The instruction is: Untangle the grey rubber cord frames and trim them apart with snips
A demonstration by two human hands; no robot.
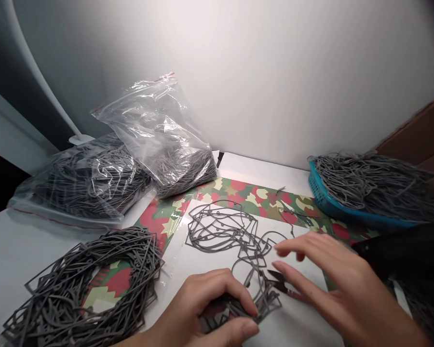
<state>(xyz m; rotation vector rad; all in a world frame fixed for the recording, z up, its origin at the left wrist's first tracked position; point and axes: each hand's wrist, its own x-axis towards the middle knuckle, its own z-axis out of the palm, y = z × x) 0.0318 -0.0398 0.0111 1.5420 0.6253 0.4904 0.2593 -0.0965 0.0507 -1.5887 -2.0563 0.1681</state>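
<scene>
I grip a bunch of gray loops [266, 303] in my left hand [217, 299], the nearer one; a loose tangle [249, 248] stretches away from its fingertips, slanting leftward lengthwise. My right hand [332, 274] has thumb and forefinger parted, dark scissors [278, 279] just below the thumb. Beyond the left fingers, two clear bags [148, 113] contain similar loops; beyond the right, a blue basket [317, 190] overflows with them.

White curved stand [39, 79], pale wall [260, 86], patterned cover [237, 185]
</scene>
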